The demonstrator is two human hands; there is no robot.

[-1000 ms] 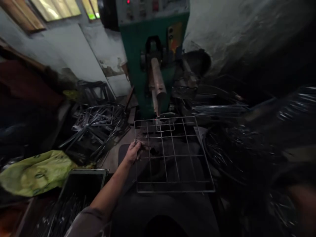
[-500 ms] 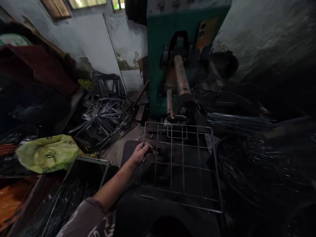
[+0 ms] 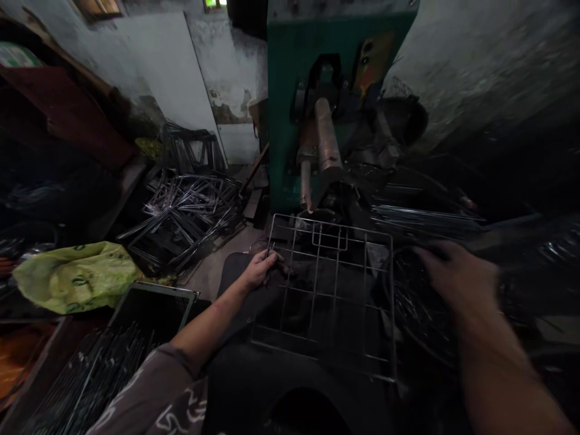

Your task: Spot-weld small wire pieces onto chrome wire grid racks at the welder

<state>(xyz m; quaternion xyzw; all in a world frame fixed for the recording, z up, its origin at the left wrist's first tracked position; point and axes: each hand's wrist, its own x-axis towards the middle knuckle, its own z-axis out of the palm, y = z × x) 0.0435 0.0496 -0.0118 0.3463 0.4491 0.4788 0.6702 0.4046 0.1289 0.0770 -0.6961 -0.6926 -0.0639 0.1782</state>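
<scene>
A rectangular wire rack (image 3: pixel 336 284) with crossing wires lies over my lap, below the machine's rods. My left hand (image 3: pixel 263 267) is closed around the left side wire of this rack. A small wire loop (image 3: pixel 330 246) shows at the rack's far side. My right hand (image 3: pixel 457 272) is over a dark round container (image 3: pixel 423 338) holding thin wire pieces, to the right of the rack. Its fingers are smeared by motion and dim, so what they hold, if anything, does not show.
Ahead stands a green machine (image 3: pixel 290 121) with copper-coloured rods (image 3: pixel 327 136). Wire frames (image 3: pixel 190 205) are heaped on the floor at left, near a yellow-green sack (image 3: pixel 81 278). Thin metal rods (image 3: pixel 95 374) fill the lower left. More rods (image 3: pixel 426 217) lie at right.
My right hand has come into view at the right, over the wire container. The rack, still held by my left hand, has tilted slightly, and the whole view has shifted a little.
</scene>
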